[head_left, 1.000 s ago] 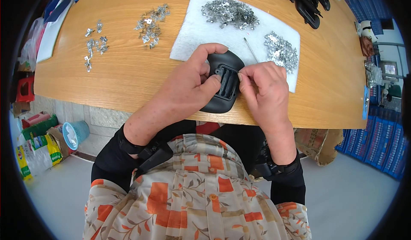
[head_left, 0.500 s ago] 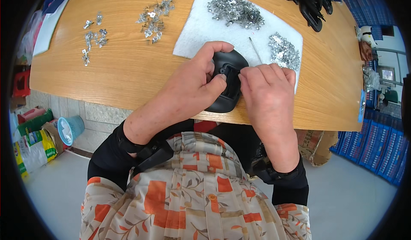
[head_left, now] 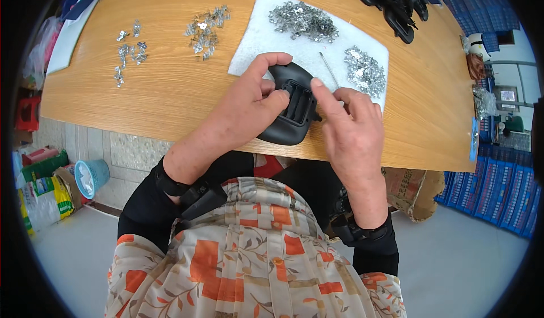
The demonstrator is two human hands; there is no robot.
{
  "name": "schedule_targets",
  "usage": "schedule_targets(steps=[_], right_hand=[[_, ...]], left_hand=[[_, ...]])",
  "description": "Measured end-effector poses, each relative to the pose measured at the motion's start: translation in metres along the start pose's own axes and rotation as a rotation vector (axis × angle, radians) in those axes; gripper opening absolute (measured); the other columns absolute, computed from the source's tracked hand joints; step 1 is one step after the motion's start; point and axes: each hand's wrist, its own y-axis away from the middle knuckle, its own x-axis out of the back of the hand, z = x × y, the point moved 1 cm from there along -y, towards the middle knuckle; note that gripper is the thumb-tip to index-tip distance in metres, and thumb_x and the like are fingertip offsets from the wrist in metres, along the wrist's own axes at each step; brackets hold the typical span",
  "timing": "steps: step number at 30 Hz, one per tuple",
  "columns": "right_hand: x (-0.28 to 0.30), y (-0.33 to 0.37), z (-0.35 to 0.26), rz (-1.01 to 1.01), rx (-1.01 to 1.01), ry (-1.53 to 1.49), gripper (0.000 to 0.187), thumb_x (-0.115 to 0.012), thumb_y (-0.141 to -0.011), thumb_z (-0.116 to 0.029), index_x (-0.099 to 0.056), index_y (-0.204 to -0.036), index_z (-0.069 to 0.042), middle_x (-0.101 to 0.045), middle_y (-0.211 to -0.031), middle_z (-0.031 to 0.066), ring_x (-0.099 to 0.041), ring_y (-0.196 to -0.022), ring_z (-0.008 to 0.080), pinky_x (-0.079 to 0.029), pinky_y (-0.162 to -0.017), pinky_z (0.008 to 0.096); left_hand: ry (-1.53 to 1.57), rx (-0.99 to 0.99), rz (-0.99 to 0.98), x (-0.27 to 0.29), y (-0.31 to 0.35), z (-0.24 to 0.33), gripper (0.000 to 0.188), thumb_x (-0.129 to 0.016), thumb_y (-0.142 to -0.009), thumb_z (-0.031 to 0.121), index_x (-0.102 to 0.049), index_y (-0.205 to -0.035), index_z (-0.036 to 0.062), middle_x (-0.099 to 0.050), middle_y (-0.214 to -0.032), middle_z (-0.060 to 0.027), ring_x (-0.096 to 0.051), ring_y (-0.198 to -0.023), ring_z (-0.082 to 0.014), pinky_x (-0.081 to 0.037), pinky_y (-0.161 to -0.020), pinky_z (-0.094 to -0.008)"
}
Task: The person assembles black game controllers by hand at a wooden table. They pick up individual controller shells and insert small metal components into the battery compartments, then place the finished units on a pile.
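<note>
One grasp by your left hand (head_left: 246, 100) steadies the black shell (head_left: 296, 75), so let your right hand (head_left: 352, 134), loosely spread, touch it lightly without tilting it.

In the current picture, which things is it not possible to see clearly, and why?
Head view:
Black housing: underside faces away; the left hand covers part of its left side.
Right hand: its palm is turned from the camera.
Black parts: partly cut off by the top edge.
Metal pieces: too small and heaped to count.
</note>
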Motion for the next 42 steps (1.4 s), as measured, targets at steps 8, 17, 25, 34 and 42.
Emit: schedule_targets(steps=[8,17,25,34,42], right_hand=[[0.002,0.006,0.0,0.164,-0.301,-0.457,0.039,-0.07,-0.085,-0.003,-0.063,-0.123,-0.007,-0.063,-0.094,0.0067,-0.062,-0.076,0.0187,-0.047,-0.067,0.0289],[-0.013,0.015,-0.015,-0.137,-0.797,-1.613,0.027,-0.064,-0.098,-0.017,-0.058,-0.12,-0.002,-0.067,-0.095,0.0018,-0.059,-0.075,0.0036,-0.048,-0.064,0.0207],[-0.005,0.022,-0.016,-0.291,-0.809,-1.418,0.026,-0.066,-0.095,-0.016,-0.059,-0.118,-0.005,-0.066,-0.085,-0.0023,-0.055,-0.061,0.0004,-0.043,-0.05,0.0178],[0.002,0.023,-0.023,-0.285,-0.705,-1.435,0.026,-0.067,-0.093,-0.006,-0.058,-0.118,-0.003,-0.062,-0.096,-0.0029,-0.055,-0.074,-0.0008,-0.046,-0.065,0.0158],[0.012,0.012,-0.022,-0.226,-0.559,-1.675,0.027,-0.061,-0.099,-0.01,-0.058,-0.123,0.001,-0.064,-0.105,0.0004,-0.059,-0.081,0.0035,-0.05,-0.073,0.0206]], left_hand=[[-0.011,-0.034,-0.024,-0.005,0.019,0.017,0.056,-0.05,-0.097,0.0,-0.032,-0.149,0.0089,-0.067,-0.095,-0.0053,-0.061,-0.089,-0.0071,-0.048,-0.079,-0.0226],[0.009,-0.194,0.071,-0.013,0.031,0.02,0.057,-0.053,-0.096,0.005,-0.031,-0.149,0.0048,-0.064,-0.089,-0.0074,-0.06,-0.079,-0.0113,-0.049,-0.076,-0.0267],[-0.767,-0.57,0.162,-0.005,0.034,0.043,0.05,-0.062,-0.087,0.007,-0.052,-0.136,0.0034,-0.061,-0.107,-0.0146,-0.062,-0.099,-0.028,-0.049,-0.089,-0.0353],[-0.749,-0.333,0.065,-0.015,0.032,0.038,0.044,-0.061,-0.082,0.007,-0.057,-0.125,0.0023,-0.061,-0.108,-0.0164,-0.062,-0.098,-0.0319,-0.05,-0.086,-0.0365],[-0.016,-0.15,-0.033,0.002,0.021,0.028,0.03,-0.048,-0.093,0.009,-0.054,-0.121,0.001,-0.063,-0.108,-0.011,-0.061,-0.099,-0.0185,-0.051,-0.087,-0.0338]])
